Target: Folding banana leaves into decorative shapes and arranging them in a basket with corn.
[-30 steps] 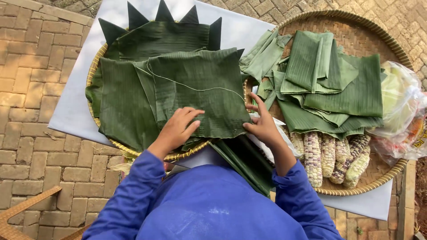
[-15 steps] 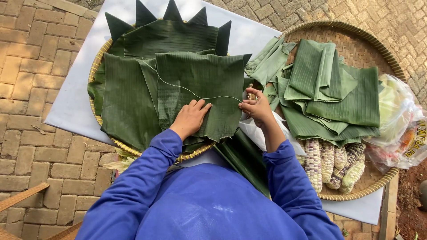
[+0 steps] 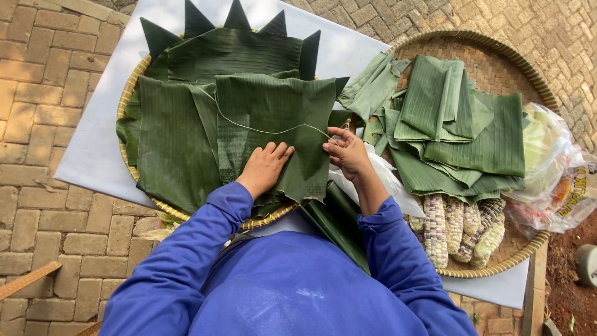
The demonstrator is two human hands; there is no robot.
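That banana leaf piece (image 3: 273,124) under the left hand (image 3: 264,167) looks thin, light and floppy, and I'd guess it tears easily along the ribs, so flat pressure beats grabbing an edge. The left hand lies on it with fingers spread, palm down. Just to its right, the right hand (image 3: 346,151) pinches a pale thread (image 3: 261,129) running across the leaf. All this sits on a round woven tray (image 3: 127,99); farther right, folded leaves (image 3: 460,130) and corn cobs (image 3: 457,227).
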